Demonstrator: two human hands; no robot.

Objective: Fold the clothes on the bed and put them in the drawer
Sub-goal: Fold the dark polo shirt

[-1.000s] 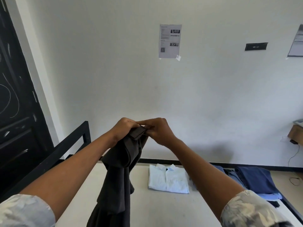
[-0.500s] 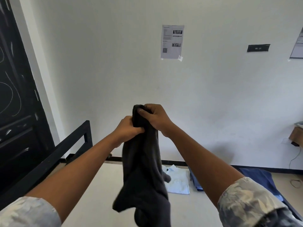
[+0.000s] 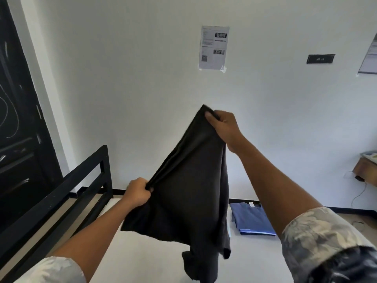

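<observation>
Two hands hold one dark grey garment (image 3: 189, 190) in the air over the bed (image 3: 142, 254) in the head view. The right hand (image 3: 223, 127) is the higher, its thumb and curled fingers pinching a bunched top corner of the cloth in front of the white wall (image 3: 122, 78); the left hand (image 3: 137, 194) is lower and to the left, its fingers closed tight around another gathered edge, so that a taut ridge of cloth slants between the two grips. Below that ridge the garment hangs in a broad loose sheet; a narrower part trails down towards the near edge of the bed, and I cannot tell whether it touches the mattress. A folded blue garment (image 3: 253, 220) lies flat by the far edge of the bed, towards its far right corner, partly hidden behind the hanging cloth. A black metal rail (image 3: 67, 193) runs along the left edge of the bed and ends at the far left corner; pale patterned sleeves (image 3: 318, 237) show at the bottom of the frame. On the wall hang a taped sheet of paper (image 3: 214, 48) and, to its right, a small black plaque (image 3: 320, 58); a black door (image 3: 18, 119) stands at the left; a wooden box (image 3: 365, 172) sits by the wall at far right, off the bed.
</observation>
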